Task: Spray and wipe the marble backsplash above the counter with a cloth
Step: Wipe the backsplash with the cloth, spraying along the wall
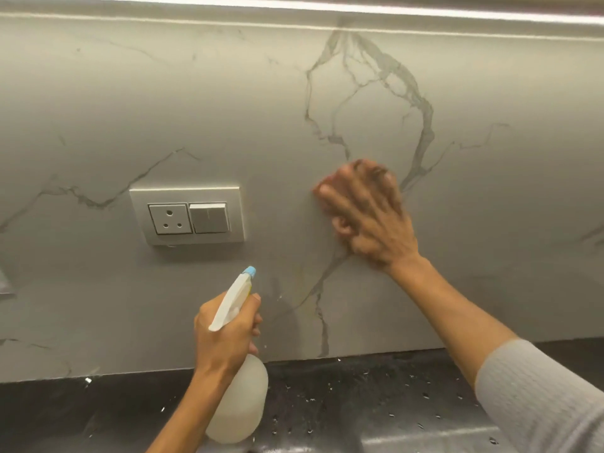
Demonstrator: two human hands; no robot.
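Now the spread right hand (369, 217) presses the cloth (319, 186) on the backsplash (228, 109), up-right of the left hand (225, 335) clutching the spray bottle (242, 407).

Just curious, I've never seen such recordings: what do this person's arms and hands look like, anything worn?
The left hand and the right hand are bare, no gloves. The right arm wears a light grey ribbed knit sleeve that ends partway along the forearm. The left forearm shows no sleeve. The right hand is blurred, so a ring cannot be ruled out.
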